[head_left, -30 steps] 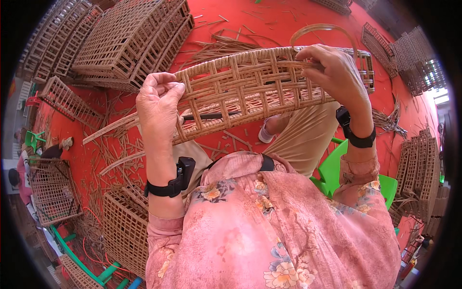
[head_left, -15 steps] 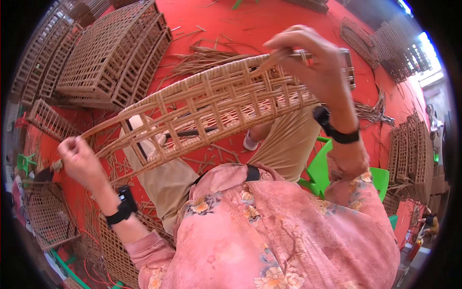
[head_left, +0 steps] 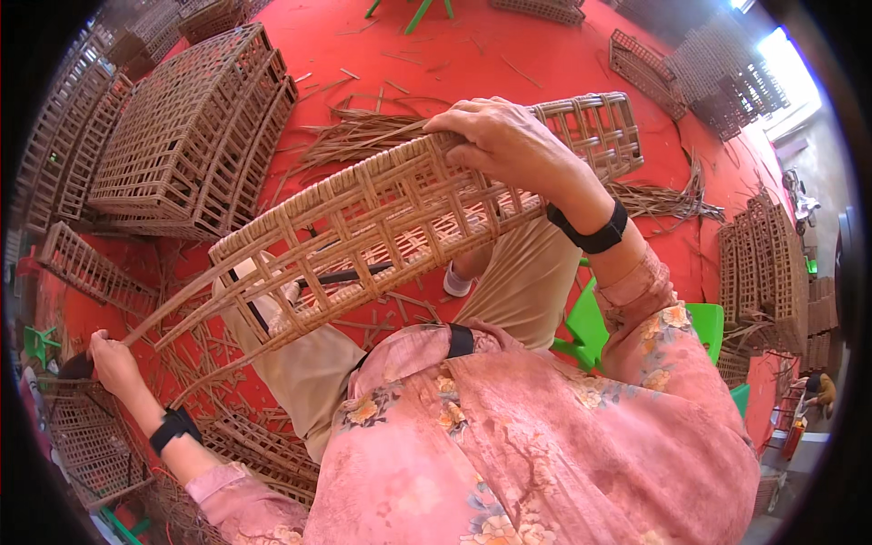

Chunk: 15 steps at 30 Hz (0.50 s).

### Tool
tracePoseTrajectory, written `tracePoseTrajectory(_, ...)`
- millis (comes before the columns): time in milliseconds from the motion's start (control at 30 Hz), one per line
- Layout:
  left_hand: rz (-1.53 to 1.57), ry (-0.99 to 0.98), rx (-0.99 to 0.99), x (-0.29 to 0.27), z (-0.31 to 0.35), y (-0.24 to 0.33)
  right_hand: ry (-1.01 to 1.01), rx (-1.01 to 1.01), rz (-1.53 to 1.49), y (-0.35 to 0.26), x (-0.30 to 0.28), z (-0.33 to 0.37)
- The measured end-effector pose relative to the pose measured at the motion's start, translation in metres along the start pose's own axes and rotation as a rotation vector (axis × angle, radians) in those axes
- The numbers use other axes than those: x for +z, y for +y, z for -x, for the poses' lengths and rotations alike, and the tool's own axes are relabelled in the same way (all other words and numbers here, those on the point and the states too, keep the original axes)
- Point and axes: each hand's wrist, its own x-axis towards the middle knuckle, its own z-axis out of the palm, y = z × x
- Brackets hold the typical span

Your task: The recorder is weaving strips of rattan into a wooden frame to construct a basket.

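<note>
A long woven rattan basket (head_left: 391, 241) lies tilted across my lap, its openwork side toward me and its wrapped rim on the far side. My right hand (head_left: 500, 136) is closed over the far rim, right of the middle, with the thumb tucked inward. Loose strands stick out from the basket's left end. The uppermost rattan strip (head_left: 173, 304) runs down to my left hand (head_left: 113, 363), whose fingers are pinched together at its end. Beside that hand is a dark rounded object (head_left: 77, 366), partly hidden.
Large woven crates (head_left: 182, 127) are stacked at the far left. A bundle of loose strips (head_left: 363, 134) lies on the red floor (head_left: 509, 45) beyond the basket. A green plastic chair (head_left: 586, 322) stands at my right, more baskets (head_left: 767, 268) beyond it. Another basket (head_left: 91, 436) is at lower left.
My right hand has come left and down onto the rim from the raised strand it held. My left hand has moved down and left, away from the basket. The basket has shifted slightly left.
</note>
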Motion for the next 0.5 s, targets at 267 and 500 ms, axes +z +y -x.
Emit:
tracePoseTrajectory(267, 1.099, -0.087, 0.671, -0.210, 0.113, 0.283, -0.087, -0.066, 0.136, 0.008, 0.010, -0.009)
tracePoseTrajectory(500, 1.001, -0.213, 0.963, -0.177, 0.137, 0.370, -0.078, -0.029, -0.032, -0.011, 0.001, -0.015)
